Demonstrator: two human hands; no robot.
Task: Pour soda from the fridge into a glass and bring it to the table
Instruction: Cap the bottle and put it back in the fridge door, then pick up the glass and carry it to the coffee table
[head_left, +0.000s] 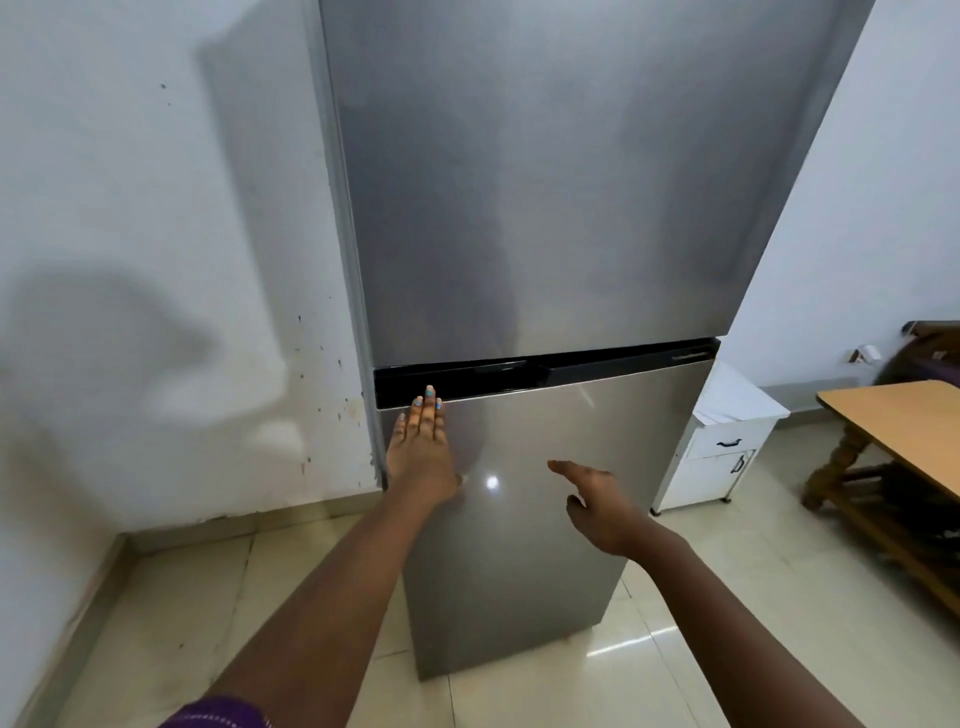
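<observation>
A tall grey two-door fridge (545, 182) stands in front of me with both doors closed. A black recessed strip (571, 366) separates the upper door from the lower door (545, 545). My left hand (423, 452) lies flat against the top left corner of the lower door, its fingertips at the black strip. My right hand (597, 499) hovers open in front of the lower door, palm turned left, holding nothing. No soda or glass is in sight.
A stained white wall (156, 260) runs close along the fridge's left side. To the right stand a small white cabinet (727, 447) and a wooden table (898, 431) with a lower shelf. The floor (675, 675) is glossy pale tile.
</observation>
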